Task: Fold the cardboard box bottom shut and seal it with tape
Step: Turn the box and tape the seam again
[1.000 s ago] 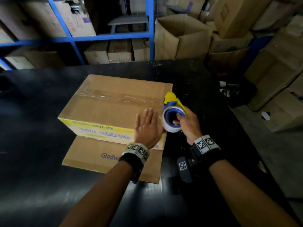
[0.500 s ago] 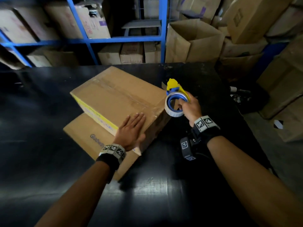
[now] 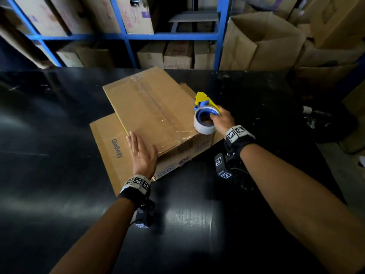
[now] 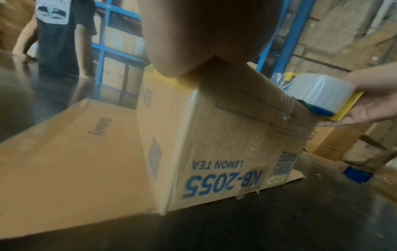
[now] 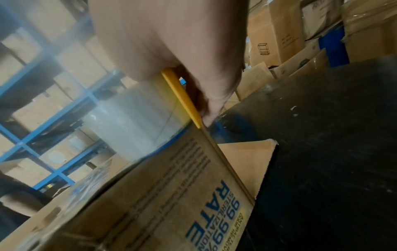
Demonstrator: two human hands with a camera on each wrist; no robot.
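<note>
Two hands are working the box [image 3: 152, 115], which is lying bottom-up at the centre of the dark surface [image 3: 49, 119], on top of a flat cardboard sheet [image 3: 110, 153]. At about 7 o'clock of the box, the left hand [image 3: 143, 155] is lying flat, fingers straight, pressing the near corner. A strip of clear tape is already running along the centre seam. At about 4 o'clock, the right hand [image 3: 222, 121] is clenching the tape dispenser [image 3: 205, 117], its roll touching the box's near right edge.

To do this step well, I judge the left hand should be keeping firm downward pressure so the box is not sliding, while the dispenser is being drawn straight and low, wrapping tape over the edge and rubbing it down.

Behind, at 12 o'clock, blue shelving [image 3: 126, 36] is holding cartons; at 2 o'clock, open boxes [image 3: 262, 42] are piling up. Another person [image 4: 58, 34] is standing beyond the surface. Nothing seems to be blocking the dispenser's path.
</note>
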